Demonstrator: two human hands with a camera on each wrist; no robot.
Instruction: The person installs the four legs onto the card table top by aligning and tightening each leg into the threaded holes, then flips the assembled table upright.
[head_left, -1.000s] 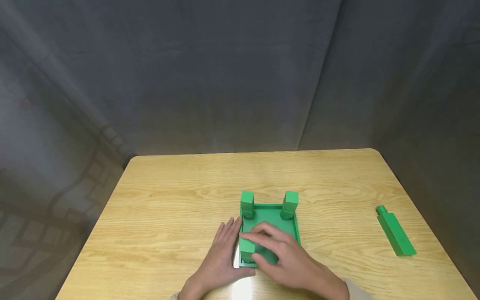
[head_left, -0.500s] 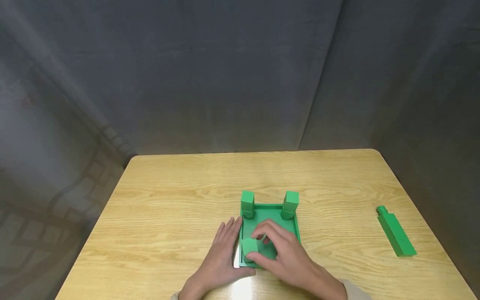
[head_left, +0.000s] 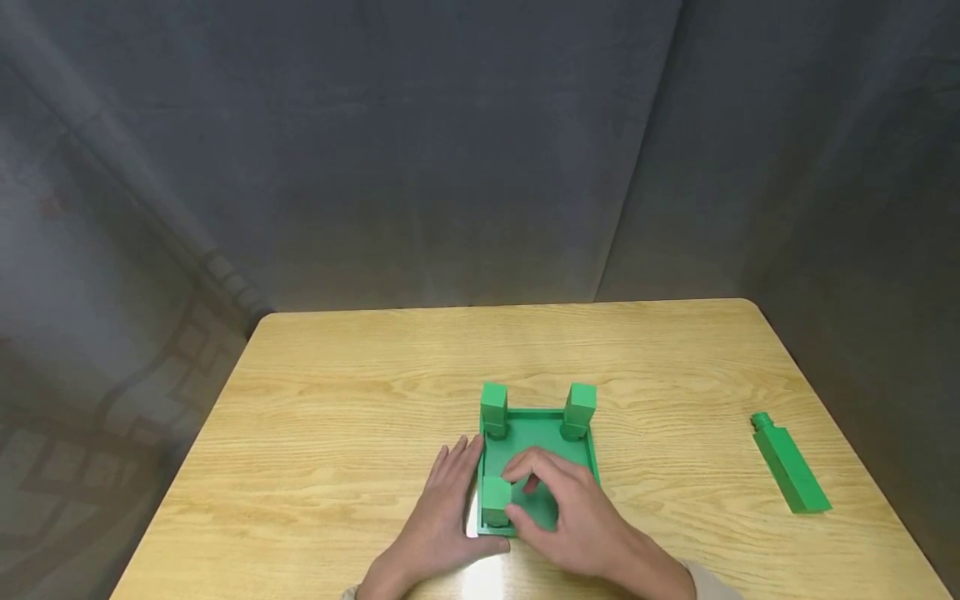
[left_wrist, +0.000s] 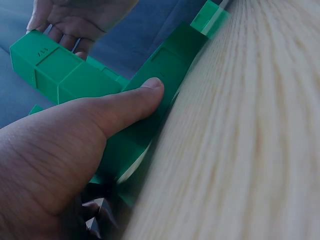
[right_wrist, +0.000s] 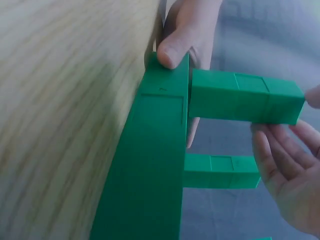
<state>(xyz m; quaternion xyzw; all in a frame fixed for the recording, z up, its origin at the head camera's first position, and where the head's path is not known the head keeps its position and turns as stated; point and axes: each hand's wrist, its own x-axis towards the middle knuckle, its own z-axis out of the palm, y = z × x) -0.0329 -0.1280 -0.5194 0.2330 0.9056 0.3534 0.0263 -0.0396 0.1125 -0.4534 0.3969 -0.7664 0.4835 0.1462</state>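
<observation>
A green tray-like tabletop (head_left: 542,454) with a raised rim lies underside up on the table. Three square green legs stand on it. My left hand (head_left: 444,517) braces it, with straight fingers along the left rim and the thumb (left_wrist: 145,92) pressing the front wall. At the near left corner my right hand (head_left: 573,517) pinches the upper end of a leg (head_left: 496,497) between thumb and fingers. A narrow gap shows between that leg's base and the tabletop in the right wrist view. The far left leg (head_left: 494,407) and far right leg (head_left: 580,407) stand upright.
A loose green leg (head_left: 792,468) with a threaded neck lies at the right side of the wooden table (head_left: 360,375). Grey curtains (head_left: 450,150) hang behind the table and at both sides.
The near left leg has turned about its upright axis. My right index finger has drawn back from across its top to its right side. My left hand has stayed put.
</observation>
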